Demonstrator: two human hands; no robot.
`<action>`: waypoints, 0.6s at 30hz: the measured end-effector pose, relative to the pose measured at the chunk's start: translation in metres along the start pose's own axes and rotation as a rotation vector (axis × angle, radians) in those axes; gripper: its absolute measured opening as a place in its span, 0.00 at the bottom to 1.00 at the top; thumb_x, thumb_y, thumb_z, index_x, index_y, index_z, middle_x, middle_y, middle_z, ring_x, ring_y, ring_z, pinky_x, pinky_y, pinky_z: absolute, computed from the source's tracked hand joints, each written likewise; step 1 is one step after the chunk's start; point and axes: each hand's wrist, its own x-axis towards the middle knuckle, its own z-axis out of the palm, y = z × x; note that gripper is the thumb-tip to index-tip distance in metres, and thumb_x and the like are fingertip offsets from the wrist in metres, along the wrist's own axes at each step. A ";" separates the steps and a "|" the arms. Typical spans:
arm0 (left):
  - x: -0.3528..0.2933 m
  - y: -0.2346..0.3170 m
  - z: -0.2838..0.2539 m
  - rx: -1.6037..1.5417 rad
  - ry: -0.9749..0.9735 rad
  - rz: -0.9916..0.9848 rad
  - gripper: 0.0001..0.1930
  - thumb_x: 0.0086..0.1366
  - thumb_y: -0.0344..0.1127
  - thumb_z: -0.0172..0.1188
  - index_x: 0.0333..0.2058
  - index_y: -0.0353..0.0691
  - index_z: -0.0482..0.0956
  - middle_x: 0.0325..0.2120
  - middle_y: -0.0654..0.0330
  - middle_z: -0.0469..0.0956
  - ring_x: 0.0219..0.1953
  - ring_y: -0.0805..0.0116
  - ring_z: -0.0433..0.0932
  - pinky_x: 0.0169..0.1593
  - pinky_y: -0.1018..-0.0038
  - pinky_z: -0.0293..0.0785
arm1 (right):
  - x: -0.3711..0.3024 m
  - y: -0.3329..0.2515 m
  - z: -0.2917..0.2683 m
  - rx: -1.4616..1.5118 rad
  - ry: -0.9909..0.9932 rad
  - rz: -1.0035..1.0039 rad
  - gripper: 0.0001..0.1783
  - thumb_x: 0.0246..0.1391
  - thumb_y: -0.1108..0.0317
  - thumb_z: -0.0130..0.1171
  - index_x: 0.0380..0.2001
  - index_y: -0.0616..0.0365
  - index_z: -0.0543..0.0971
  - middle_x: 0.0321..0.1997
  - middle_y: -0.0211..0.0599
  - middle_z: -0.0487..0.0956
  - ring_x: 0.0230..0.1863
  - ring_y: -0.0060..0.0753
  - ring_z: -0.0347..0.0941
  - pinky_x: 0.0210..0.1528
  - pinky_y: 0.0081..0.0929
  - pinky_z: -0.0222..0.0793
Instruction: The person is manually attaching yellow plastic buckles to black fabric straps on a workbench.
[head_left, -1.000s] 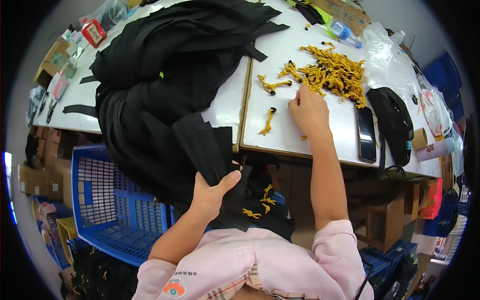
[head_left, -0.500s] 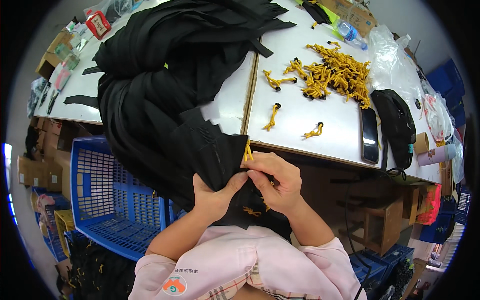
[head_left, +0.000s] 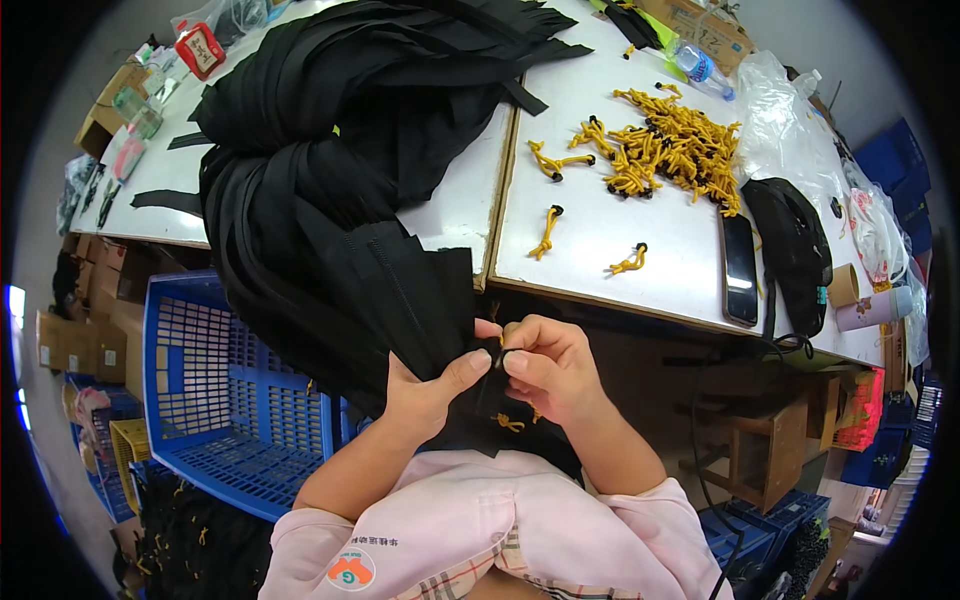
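Close in front of me, my left hand [head_left: 432, 392] is closed on the end of a black zipper [head_left: 440, 300], its thumb lying along the edge. Opposite it, my right hand [head_left: 562, 378] pinches a small yellow cord pull [head_left: 502, 342] between thumb and fingertips, right beside the zipper's end. Only a bit of that cord shows; how it joins the zipper is hidden by the fingers. The zipper belongs to a big bundle of black zippers [head_left: 300, 190] that drapes off the white table [head_left: 455, 215]. Another yellow cord pull [head_left: 510, 422] hangs below my hands.
A heap of yellow cord pulls [head_left: 680, 150] with black ends lies on the table at right, with several loose ones nearer. Right of it are a phone [head_left: 739, 270], a black bag [head_left: 790, 250] and a tumbler [head_left: 875, 308]. A blue crate [head_left: 235, 400] stands at lower left.
My right hand has brought the cord pull lower and in against the zipper's end, its fingers now more curled. The zipper edge in my left hand has shifted slightly left.
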 end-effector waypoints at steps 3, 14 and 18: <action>-0.001 0.000 0.000 -0.012 -0.051 -0.010 0.12 0.51 0.25 0.56 0.36 0.32 0.72 0.33 0.58 0.73 0.34 0.74 0.71 0.41 0.78 0.68 | 0.000 -0.005 -0.002 0.108 -0.064 0.182 0.04 0.45 0.75 0.52 0.21 0.61 0.69 0.20 0.26 0.66 0.16 0.10 0.55 0.14 0.09 0.49; -0.002 -0.002 0.003 0.252 -0.026 0.166 0.11 0.53 0.26 0.54 0.37 0.32 0.72 0.34 0.59 0.73 0.36 0.74 0.71 0.42 0.78 0.66 | -0.003 0.002 0.007 -0.047 0.166 0.071 0.04 0.45 0.74 0.53 0.22 0.61 0.69 0.17 0.23 0.65 0.15 0.10 0.55 0.15 0.08 0.50; -0.002 -0.004 0.001 0.196 -0.036 0.169 0.11 0.54 0.26 0.53 0.37 0.33 0.72 0.35 0.59 0.73 0.37 0.74 0.71 0.42 0.79 0.66 | -0.004 0.012 0.011 -0.372 0.171 -0.279 0.04 0.46 0.75 0.50 0.21 0.63 0.68 0.18 0.26 0.63 0.15 0.11 0.53 0.14 0.11 0.49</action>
